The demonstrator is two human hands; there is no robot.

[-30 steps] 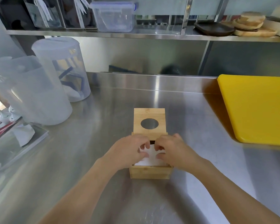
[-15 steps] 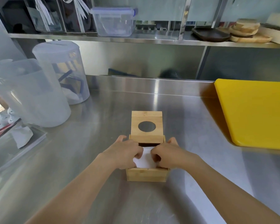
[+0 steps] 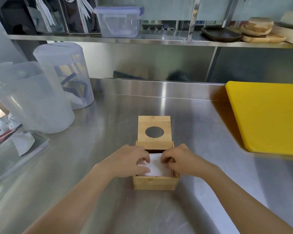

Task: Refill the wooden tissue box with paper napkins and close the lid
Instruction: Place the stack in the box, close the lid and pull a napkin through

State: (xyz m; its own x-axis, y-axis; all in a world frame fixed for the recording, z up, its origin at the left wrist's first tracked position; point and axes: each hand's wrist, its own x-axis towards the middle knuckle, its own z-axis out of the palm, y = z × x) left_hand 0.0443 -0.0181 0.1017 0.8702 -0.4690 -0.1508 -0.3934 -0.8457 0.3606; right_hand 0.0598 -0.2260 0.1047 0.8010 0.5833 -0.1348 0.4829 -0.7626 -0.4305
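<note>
Wooden box (image 3: pixel 155 182) mid-counter (image 3: pixel 108 208), napkins (image 3: pixel 156 167) already inside. Lid (image 3: pixel 154 130) slid back, round hole showing, not closed yet. Left hand (image 3: pixel 128 162) and right hand (image 3: pixel 180 160) curled over the stack, pressing it down. Yellow board (image 3: pixel 267 117) well right.

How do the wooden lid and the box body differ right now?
The lid stands tilted up behind the opening; the box body sits flat on the steel counter. The lid has a round hole and is untouched; the body holds white napkins, pressed by the left hand and right hand. Both are light wood.
</note>
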